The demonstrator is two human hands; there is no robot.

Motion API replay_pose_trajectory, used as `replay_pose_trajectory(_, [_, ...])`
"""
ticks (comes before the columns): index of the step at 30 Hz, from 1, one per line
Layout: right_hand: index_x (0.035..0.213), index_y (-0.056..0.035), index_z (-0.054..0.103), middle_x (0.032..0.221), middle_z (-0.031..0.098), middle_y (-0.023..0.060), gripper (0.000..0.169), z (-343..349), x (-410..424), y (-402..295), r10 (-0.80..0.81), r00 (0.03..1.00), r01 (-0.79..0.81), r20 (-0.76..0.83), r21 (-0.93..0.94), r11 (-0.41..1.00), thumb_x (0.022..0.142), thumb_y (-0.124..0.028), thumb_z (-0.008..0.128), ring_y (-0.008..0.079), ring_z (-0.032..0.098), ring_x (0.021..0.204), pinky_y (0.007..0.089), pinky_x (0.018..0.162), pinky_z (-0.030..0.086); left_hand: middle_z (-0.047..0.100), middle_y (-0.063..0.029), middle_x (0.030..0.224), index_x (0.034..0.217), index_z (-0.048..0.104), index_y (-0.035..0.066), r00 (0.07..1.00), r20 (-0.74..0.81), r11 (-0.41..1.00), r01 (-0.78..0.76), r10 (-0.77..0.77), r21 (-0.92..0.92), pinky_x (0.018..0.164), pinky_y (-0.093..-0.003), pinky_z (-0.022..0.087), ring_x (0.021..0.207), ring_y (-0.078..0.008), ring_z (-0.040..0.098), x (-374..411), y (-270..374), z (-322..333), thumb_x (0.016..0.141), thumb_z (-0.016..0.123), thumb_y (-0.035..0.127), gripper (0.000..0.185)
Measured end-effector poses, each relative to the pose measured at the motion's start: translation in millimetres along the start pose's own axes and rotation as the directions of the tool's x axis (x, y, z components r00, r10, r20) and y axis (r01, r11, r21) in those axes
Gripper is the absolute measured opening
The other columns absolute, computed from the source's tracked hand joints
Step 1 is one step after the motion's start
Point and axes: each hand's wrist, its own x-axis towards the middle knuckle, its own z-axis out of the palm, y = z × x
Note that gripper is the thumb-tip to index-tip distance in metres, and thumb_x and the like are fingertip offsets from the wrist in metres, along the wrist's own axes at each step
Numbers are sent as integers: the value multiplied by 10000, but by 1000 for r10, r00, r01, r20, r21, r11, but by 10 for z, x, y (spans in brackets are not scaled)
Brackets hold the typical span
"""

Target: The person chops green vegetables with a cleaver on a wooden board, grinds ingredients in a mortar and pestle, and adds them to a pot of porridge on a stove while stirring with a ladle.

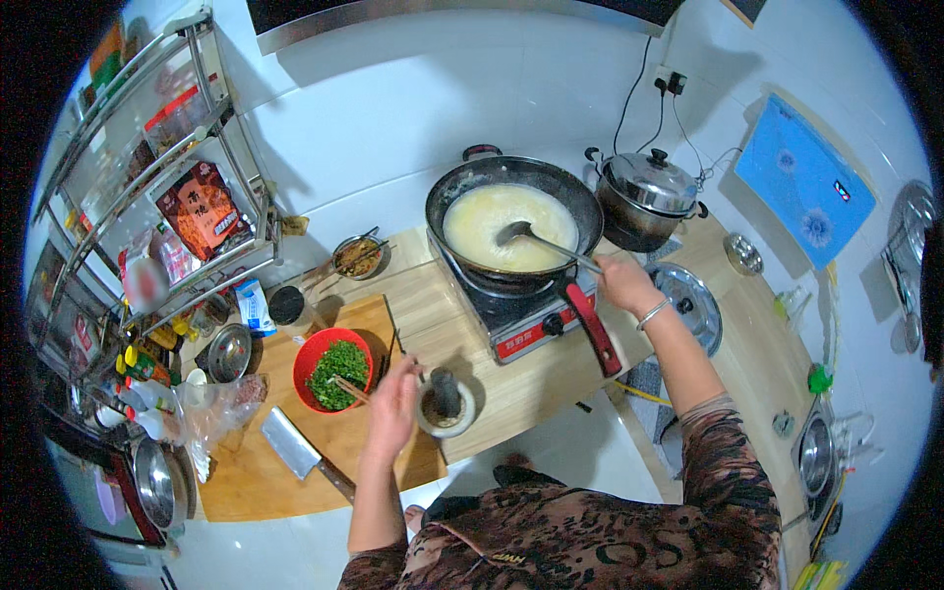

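Note:
My right hand (627,282) grips the handle of a long metal cooking utensil (554,248), a ladle or wok spatula. Its dark head dips into pale yellowish liquid (472,214) in a black wok (582,184). The wok sits on a portable gas stove (516,343), its red handle (590,324) pointing towards me. My left hand (393,405), slightly blurred, is between a red bowl (302,363) of chopped green herbs (338,369) and a stone mortar with a pestle (445,391). Chopsticks (352,388) lean in the bowl; their near ends disappear behind that hand, so its hold is unclear.
A cleaver (291,442) lies on the wooden cutting board (243,494). Behind stands a small bowl of sauce (358,258) with chopsticks. A lidded pot (641,214) and a glass lid (689,295) are at right. A metal rack (214,125) and bottles (151,394) crowd the left.

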Motion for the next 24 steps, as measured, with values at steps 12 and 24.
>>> replay_pose_trajectory(12, [1030, -167, 600, 791, 635, 137, 245, -1475, -170, 26, -25, 979, 62, 204, -180, 982, 820, -271, 528, 303, 617, 752, 412, 640, 483, 619, -164, 916, 1074, 562, 37, 971, 208, 985, 89, -120, 150, 736, -353, 465, 858, -312, 598, -224, 357, 724, 888, 500, 222, 269])
replay_pose_trajectory(24, [862, -30, 574, 730, 616, 201, 235, -440, 561, -274, -159, 987, 157, -1, 126, 979, 860, -234, 457, 366, 615, 705, 473, 632, 487, 618, -167, 974, 1060, 580, 28, 925, 357, 982, 71, -131, 176, 735, -340, 480, 845, -279, 613, -347, 255, 949, 868, 540, 207, 265])
